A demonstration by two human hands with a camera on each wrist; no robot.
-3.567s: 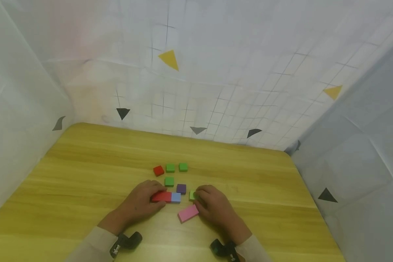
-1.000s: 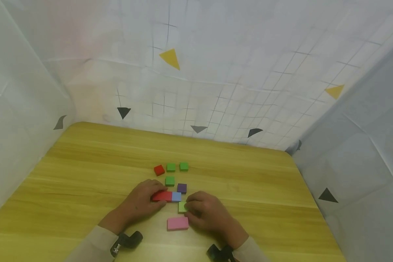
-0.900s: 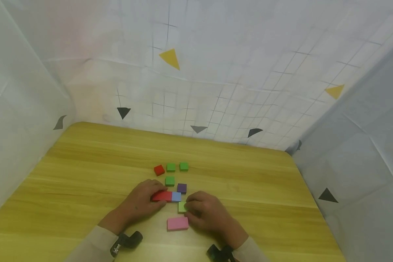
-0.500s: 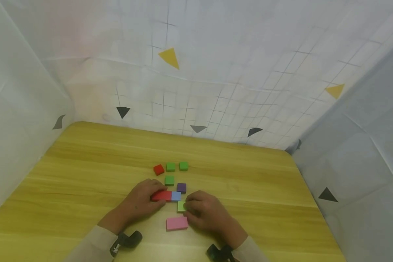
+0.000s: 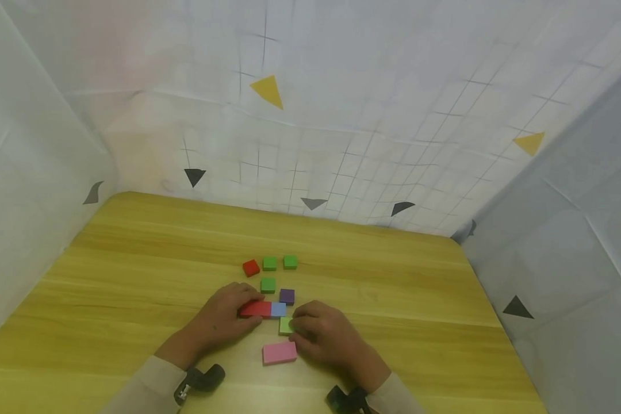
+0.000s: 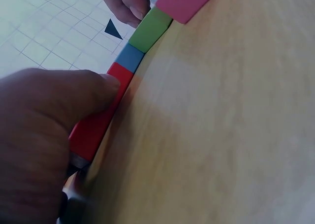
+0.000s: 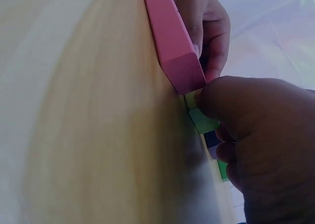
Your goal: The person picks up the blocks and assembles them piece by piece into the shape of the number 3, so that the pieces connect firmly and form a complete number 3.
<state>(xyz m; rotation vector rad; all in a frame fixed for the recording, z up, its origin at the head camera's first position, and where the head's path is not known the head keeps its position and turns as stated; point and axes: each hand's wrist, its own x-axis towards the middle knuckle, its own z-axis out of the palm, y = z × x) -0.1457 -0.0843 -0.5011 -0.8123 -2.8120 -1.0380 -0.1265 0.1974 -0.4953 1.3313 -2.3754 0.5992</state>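
Lime block: flat on the table, at the fingertips of the right hand; just nearer the person than the blue block and slightly to its right; whether the two touch, cannot tell.
Right hand: fingers bent, thumb and fingers pinching the lime block at its right side; some fingers hidden.
Left hand: holds the red bar; thumb on the near side, fingers on the far side; spacing of the remaining fingers, cannot tell.
Red bar: lies crosswise; right end against the blue block, the pair in one row.
Pink bar: nearest the person of all the pieces; flat, its right end just beside the right thumb.
Purple block: just beyond the blue block, a little to its right.
Green blocks: three; one beyond the left fingertips, two farther off, side by side and apart.
Red block: left of the far green pair, turned askew.
Wrists: pale sleeves; a black device on each.
Surround: table wood-grained, yellowish; pale sheeting behind and at both sides, printed with grid lines and yellow, grey and black shapes.
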